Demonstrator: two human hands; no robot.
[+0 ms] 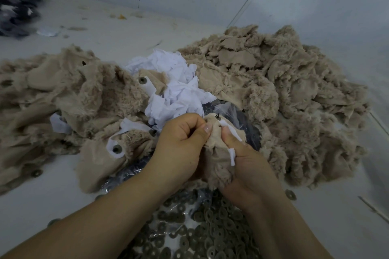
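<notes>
Both hands hold one tan plush fabric piece (219, 164) in the middle of the view. My left hand (181, 143) pinches its top edge between thumb and curled fingers. My right hand (246, 160) grips its right side, thumb pressing a white backing strip (231, 156) against the cloth. A small dark post (217, 115) sticks up from the piece's top. Just below my wrists, an open clear plastic bag holds several tan washers (202, 229).
A heap of tan plush pieces (284, 90) lies at the right, another (52, 94) at the left, some with washers fitted. Crumpled white fabric scraps (174, 86) sit between them. Dark fabric (14, 12) lies far left. A loose washer (291, 194) rests on the pale tabletop.
</notes>
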